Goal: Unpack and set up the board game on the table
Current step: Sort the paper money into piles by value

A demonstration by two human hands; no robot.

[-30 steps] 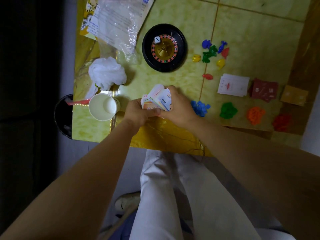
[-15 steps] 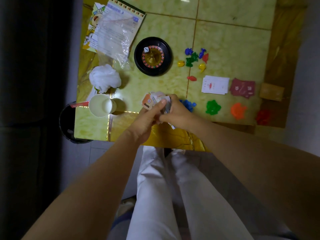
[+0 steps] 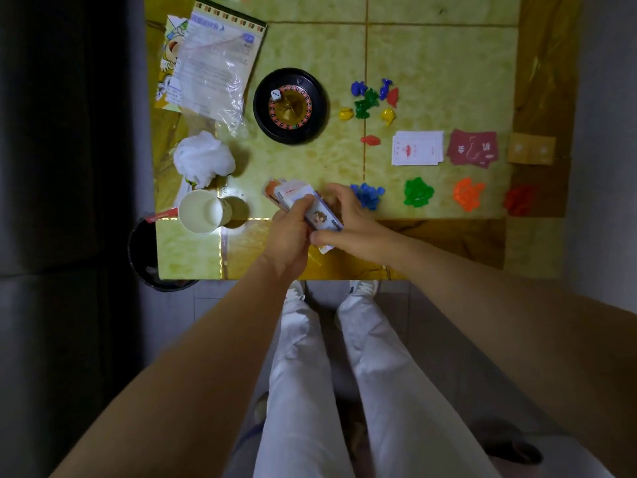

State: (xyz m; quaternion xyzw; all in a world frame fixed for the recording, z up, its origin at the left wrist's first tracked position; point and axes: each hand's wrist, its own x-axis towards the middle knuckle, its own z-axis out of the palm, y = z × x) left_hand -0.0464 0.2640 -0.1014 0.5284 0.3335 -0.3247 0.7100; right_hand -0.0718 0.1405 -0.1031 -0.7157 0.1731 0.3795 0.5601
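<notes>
As both hands meet over the near edge of the desk point(image 3: 441, 56), I record the left hand point(image 3: 287, 236) gripping the card stack point(image 3: 299, 196), its fingers curled round it. The right hand point(image 3: 355, 222) pinches the stack's right end. Whether the stack touches the desk I cannot tell. It sits just left of the blue pile point(image 3: 368, 195). To the right in a row are the green pile point(image 3: 418, 192), orange pile point(image 3: 468, 194) and red pile point(image 3: 518, 200). Beyond them lie white cards point(image 3: 417, 149), maroon cards point(image 3: 473, 149) and tan cards point(image 3: 531, 149), side by side. The wheel point(image 3: 293, 127) stands far of the hands with a die point(image 3: 275, 94) in it and pawns point(image 3: 370, 101) to its right. A cup point(image 3: 201, 212), tissue point(image 3: 203, 157) and bag point(image 3: 213, 74) occupy the left side.
</notes>
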